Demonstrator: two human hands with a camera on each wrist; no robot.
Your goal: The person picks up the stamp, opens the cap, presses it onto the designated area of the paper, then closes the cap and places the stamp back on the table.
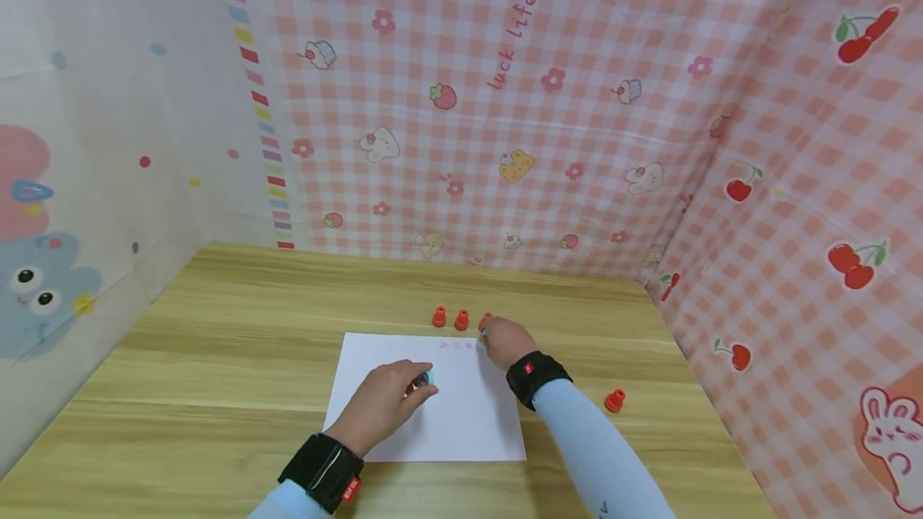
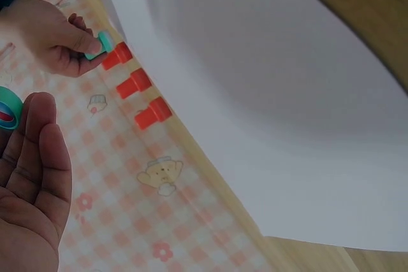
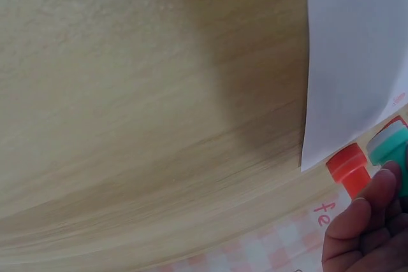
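Observation:
My right hand [image 1: 507,341] pinches a small teal stamp [image 3: 387,144] with a pale rim, over the far right edge of a white paper sheet [image 1: 461,415]. Between the thumb and fingers of my left hand [image 1: 385,399], above the sheet's left half, is a teal round cap-like piece [image 2: 9,109] with red and blue inside its ring. A short row of faint pink prints [image 1: 456,345] runs along the paper's far edge. Beyond that edge three red stamps [image 1: 461,319] stand in a row, the rightmost partly hidden by my right hand.
Another red stamp [image 1: 615,400] stands apart on the wooden table [image 1: 238,367], to the right of my right forearm. A pink checked cloth [image 1: 461,134] hangs behind the table and along its right side. On the left hangs a pale printed cloth [image 1: 94,142].

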